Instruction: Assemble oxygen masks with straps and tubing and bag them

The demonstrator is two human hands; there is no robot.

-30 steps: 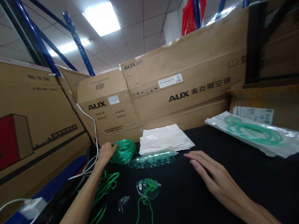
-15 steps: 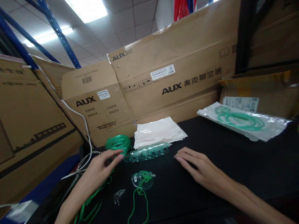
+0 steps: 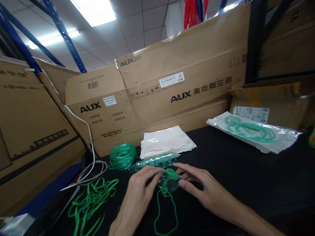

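A clear oxygen mask (image 3: 174, 184) with a knotted green elastic strap (image 3: 157, 216) is between my hands. My left hand (image 3: 142, 185) pinches its left edge between thumb and fingers. At its right edge, my right hand (image 3: 200, 183) has its thumb and fingers closed on the rim. The strap hangs in a loop toward me over the black table. Just behind my hands lies a row of nested clear masks (image 3: 154, 160), partly covered by my fingers. The small clear piece seen earlier near the front is now hidden by my left arm.
Coiled green tubing (image 3: 122, 156) and a stack of white bags (image 3: 167, 141) lie behind. Loose green straps (image 3: 92, 200) and a white cable (image 3: 92, 141) are at the left. A bag with green tubing (image 3: 253, 131) rests at right. Cardboard boxes (image 3: 182, 108) wall the back.
Both hands have come inward onto the oxygen mask, the left moving right and the right moving slightly left. The mask with its strap has shifted to the right and slightly away from me.
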